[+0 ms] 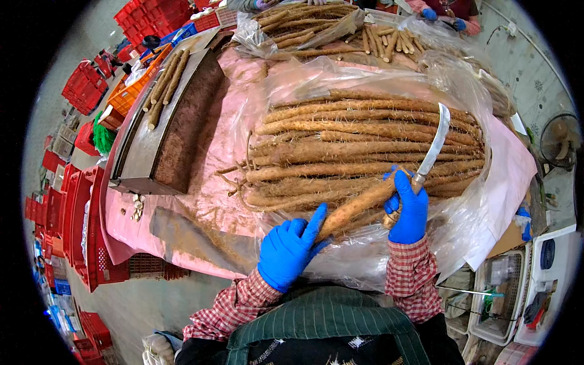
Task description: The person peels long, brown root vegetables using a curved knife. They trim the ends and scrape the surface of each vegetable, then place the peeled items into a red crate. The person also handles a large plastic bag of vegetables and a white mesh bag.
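Blue gloves cover both hands. My left hand (289, 248) grips the lower end of a long brown yam root (358, 207), its index finger laid along the side. My right hand (407, 205) holds the handle of a knife with a curved blade (435, 141), which points up and away. The fingers of that hand are also at the root's upper end; whether they grip it is partly hidden. Beneath and beyond the hands, a pile of hairy long yam roots (346, 150) lies on clear plastic sheeting (461, 228).
A metal box (141, 155) at the left bears several cut roots (169, 80). Small cut pieces (138, 207) lie on the pink table cover (228, 137). More roots (305, 23) lie at the far side, where other people's gloved hands show. Red crates (86, 219) stand left, white bins (499, 296) lower right.
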### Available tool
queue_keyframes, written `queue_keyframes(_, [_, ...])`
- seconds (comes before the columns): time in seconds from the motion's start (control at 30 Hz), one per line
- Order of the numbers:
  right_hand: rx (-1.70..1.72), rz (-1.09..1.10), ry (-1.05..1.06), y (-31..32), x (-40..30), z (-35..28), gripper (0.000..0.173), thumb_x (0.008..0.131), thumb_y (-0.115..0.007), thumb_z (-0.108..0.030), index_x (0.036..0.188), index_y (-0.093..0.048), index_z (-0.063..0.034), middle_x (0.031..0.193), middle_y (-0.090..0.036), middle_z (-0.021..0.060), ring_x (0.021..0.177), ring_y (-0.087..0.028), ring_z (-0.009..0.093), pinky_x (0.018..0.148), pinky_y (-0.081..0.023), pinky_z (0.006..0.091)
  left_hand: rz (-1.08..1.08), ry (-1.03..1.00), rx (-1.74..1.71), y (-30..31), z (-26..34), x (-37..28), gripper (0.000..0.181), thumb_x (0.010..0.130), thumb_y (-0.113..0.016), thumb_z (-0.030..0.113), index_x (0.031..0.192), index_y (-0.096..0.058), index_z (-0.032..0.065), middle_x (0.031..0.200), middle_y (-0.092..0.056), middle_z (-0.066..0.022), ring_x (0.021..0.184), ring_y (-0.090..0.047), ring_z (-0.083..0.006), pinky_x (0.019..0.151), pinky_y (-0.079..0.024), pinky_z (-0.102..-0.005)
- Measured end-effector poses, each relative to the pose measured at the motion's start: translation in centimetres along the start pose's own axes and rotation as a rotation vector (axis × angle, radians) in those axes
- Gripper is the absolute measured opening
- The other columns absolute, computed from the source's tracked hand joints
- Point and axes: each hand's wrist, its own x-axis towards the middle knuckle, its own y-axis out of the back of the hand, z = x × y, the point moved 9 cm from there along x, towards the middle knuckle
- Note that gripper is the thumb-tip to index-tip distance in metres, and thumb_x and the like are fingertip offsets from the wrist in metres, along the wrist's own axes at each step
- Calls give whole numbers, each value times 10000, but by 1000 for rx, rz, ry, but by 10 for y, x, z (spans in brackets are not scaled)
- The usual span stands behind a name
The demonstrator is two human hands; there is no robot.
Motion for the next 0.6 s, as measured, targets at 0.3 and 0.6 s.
queue_keyframes(0.3, [17,-18,-84,1,-6,0,314,713,-630,-131,945,-457,-8,642,-469,21,442,-421,74,379,-342,208,-204,332,-968,-57,-44,6,339,824,-455,221,1129,-452,74,760,-581,-145,628,-572,-186,535,-442,-299])
queue_keyframes(0.6, [-282,-338,-18,-26,-27,13,239,798,-524,-159,996,-507,-26,714,-545,37,517,-464,62,456,-385,210,-185,513,-1298,-49,-38,1,420,737,-612,173,1099,-456,29,843,-588,-99,678,-533,-114,575,-436,-248])
